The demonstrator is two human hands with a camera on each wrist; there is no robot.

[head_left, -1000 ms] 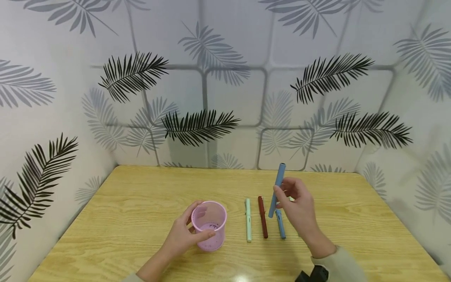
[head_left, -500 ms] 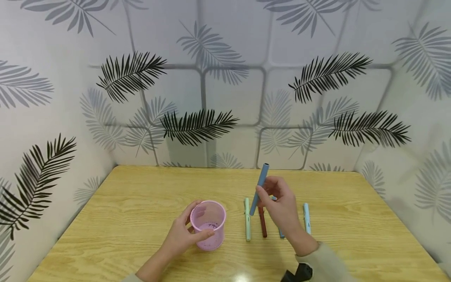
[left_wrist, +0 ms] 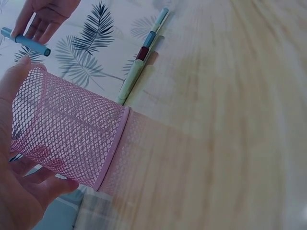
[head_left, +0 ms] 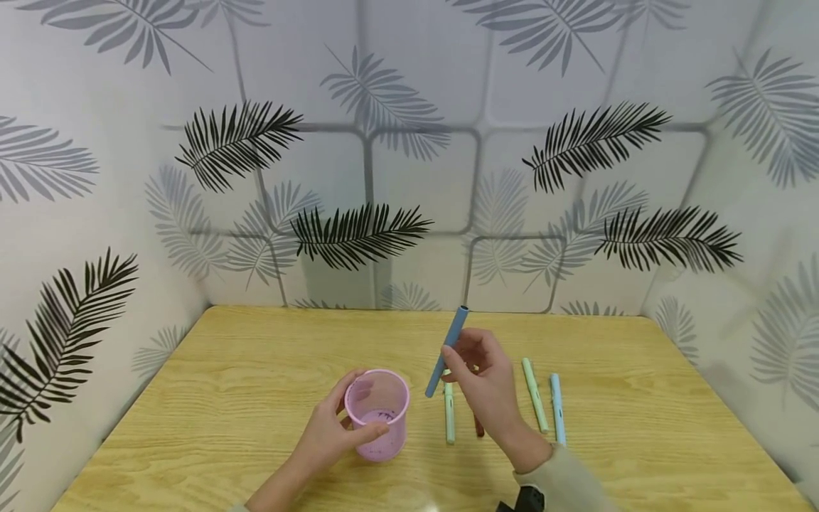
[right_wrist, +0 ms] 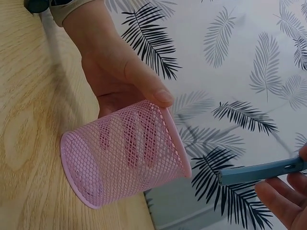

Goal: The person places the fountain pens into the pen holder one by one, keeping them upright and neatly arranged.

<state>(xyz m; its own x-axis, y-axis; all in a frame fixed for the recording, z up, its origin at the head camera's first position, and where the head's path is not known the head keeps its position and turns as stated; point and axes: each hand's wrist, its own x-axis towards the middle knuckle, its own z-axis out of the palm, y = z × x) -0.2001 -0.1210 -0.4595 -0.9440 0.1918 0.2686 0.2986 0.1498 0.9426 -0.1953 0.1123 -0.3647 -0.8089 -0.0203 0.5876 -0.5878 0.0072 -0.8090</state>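
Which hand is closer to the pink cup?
Left. The left hand grips the cup; the right hand is off to the cup's right, not touching it, holding a blue pen.

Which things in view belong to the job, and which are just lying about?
In the job:
pink mesh cup, in the left hand
blue pen, in the right hand

Just lying on the table, perhaps for later:
green pen nearest the cup
dark red pen, partly hidden
second blue pen
second green pen
light blue pen
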